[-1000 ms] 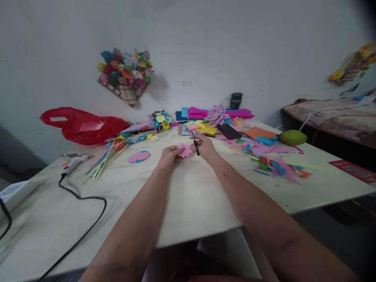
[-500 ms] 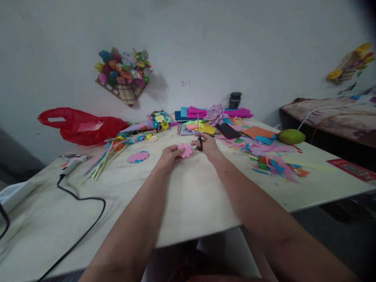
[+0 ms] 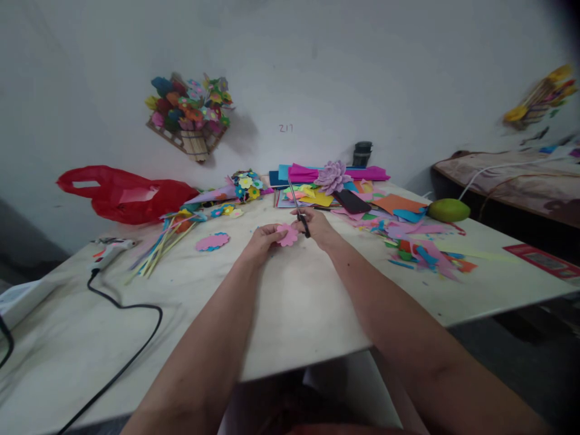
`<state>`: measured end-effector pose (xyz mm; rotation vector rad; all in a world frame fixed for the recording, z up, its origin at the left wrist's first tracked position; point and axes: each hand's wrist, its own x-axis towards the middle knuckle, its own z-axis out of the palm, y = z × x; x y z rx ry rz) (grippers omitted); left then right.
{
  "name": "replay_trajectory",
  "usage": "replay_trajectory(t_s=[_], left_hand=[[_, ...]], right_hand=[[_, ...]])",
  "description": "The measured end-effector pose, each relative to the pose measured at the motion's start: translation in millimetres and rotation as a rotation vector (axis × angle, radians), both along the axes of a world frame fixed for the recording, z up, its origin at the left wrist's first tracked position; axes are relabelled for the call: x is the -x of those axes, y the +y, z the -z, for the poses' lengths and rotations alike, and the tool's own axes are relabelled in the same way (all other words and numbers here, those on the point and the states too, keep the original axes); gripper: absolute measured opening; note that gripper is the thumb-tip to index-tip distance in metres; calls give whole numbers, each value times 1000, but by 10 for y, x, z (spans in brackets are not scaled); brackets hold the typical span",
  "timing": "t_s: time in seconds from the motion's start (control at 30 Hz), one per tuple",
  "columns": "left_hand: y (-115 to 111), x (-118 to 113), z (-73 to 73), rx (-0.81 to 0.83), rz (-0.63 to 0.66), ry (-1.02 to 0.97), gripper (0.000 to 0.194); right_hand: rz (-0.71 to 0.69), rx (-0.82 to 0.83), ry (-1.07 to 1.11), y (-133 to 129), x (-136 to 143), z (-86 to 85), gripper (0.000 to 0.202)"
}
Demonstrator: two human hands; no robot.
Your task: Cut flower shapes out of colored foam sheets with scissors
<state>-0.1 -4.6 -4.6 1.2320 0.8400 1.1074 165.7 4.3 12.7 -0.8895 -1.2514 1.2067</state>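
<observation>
Hands closed: L on pink cutout, R on scissors.

"What is your table like?"

"It's pale. On my near left lies a long white box, and just right of it a glue gun, whose black cord trails toward the near edge."

"And farther off?"

"At the far left I have a red plastic bag, then, nearer, a bundle of thin strips and a pink and blue scalloped piece."

"The right?"

"Coloured sheets pile up far in the middle, scraps spread right, a green fruit sits far right, and a red card lies nearer."
</observation>
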Motion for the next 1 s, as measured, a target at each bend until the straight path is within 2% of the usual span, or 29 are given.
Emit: replay_trajectory(t_s=[0.27,0.47,0.67,0.9,1.0], left_hand=[[32,2,9,36,-116,-81,29],[18,3,-3,6,-149,-103,31],[17,7,-8,-4,-112,-90,26],[28,16,31,-14,-13,-30,27],[32,10,41,-3,-12,-30,29]], right_hand=[[53,26,-8,-48,11,-48,36],[46,30,-43,-98,22,-77,30],[103,56,-31,-85,-9,-77,37],[0,8,-2,-23,-12,-20,38],[-7,7,-5,-31,0,-25,35]])
